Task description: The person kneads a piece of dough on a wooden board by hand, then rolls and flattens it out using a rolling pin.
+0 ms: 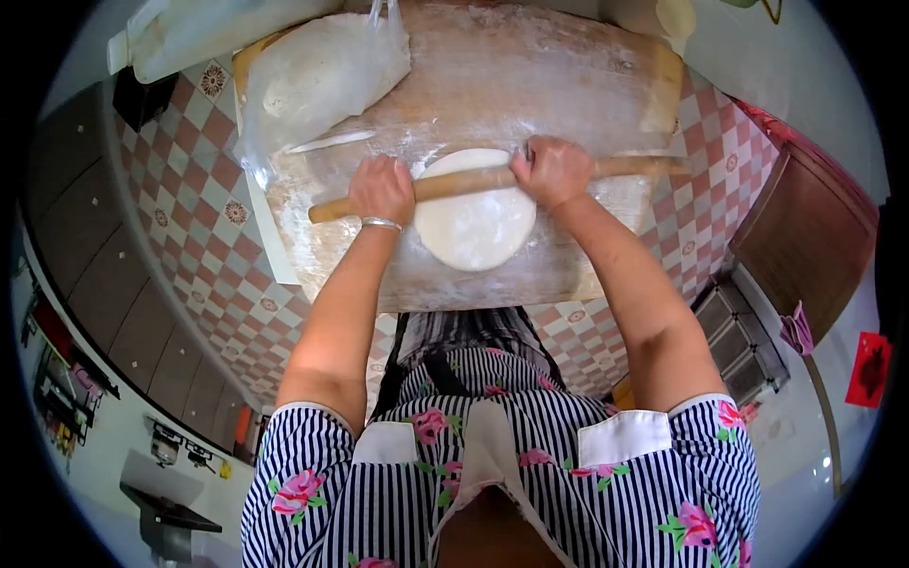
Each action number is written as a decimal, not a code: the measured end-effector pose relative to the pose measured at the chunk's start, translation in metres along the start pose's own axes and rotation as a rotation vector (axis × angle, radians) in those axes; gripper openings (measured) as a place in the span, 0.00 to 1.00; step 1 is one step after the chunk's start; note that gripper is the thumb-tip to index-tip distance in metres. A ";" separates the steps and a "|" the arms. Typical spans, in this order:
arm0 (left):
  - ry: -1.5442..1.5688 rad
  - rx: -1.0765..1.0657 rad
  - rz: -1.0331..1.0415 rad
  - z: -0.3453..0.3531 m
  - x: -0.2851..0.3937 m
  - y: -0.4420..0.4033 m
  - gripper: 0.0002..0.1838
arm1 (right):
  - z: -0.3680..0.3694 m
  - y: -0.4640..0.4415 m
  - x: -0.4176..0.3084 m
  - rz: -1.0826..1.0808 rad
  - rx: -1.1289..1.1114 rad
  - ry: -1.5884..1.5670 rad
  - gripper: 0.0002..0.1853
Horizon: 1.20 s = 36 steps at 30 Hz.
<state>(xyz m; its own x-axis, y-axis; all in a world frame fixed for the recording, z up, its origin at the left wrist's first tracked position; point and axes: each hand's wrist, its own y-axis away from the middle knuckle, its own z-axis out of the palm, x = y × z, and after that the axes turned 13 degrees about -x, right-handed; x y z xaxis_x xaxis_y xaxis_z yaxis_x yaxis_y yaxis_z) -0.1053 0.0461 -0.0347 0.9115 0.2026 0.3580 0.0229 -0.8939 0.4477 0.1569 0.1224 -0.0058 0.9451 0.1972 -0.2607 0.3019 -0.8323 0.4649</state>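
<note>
A long wooden rolling pin point(454, 184) lies across the upper part of a round, flat sheet of pale dough point(476, 230). My left hand point(382, 190), with a bangle at its wrist, is wrapped round the pin just left of the dough. On the other side, my right hand point(555, 171) grips the pin at the dough's right edge. Both ends of the pin stick out beyond my hands. Under the dough is a floured wooden board point(530, 85).
A clear plastic bag point(322, 80) with a large pale mass inside covers the board's upper left, a thin white strip point(331, 142) beside it. Checkered tiles point(222, 218) show below. A brown wooden panel point(805, 237) and a metal rack point(743, 331) stand at right.
</note>
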 end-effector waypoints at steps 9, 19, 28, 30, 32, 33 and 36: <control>0.027 0.000 -0.081 -0.014 0.002 -0.026 0.18 | -0.003 -0.021 0.006 0.027 -0.056 -0.071 0.19; 0.066 0.545 0.188 -0.026 0.009 -0.042 0.12 | -0.007 -0.057 0.017 0.103 0.085 -0.167 0.27; 0.522 0.397 -0.320 0.067 0.040 0.040 0.24 | 0.001 0.034 0.034 -0.349 -0.116 -0.063 0.20; 0.636 0.171 -0.423 0.055 0.042 0.052 0.27 | 0.011 0.053 0.048 -0.492 -0.046 -0.059 0.19; 0.657 0.057 -0.489 0.055 0.046 0.081 0.28 | 0.014 0.079 0.045 -0.522 -0.052 -0.056 0.20; 0.716 0.058 -0.492 0.071 0.043 0.101 0.29 | 0.011 0.093 0.037 -0.490 -0.082 -0.032 0.20; 0.739 0.209 -0.420 0.071 0.058 0.167 0.20 | 0.011 0.130 0.022 -0.420 -0.120 0.049 0.19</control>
<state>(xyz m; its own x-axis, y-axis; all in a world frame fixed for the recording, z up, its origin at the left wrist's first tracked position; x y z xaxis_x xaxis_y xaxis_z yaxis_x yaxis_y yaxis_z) -0.0195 -0.1192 0.0029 0.3128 0.6745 0.6688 0.4381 -0.7272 0.5285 0.2153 0.0129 0.0399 0.7413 0.5319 -0.4093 0.6707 -0.6091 0.4233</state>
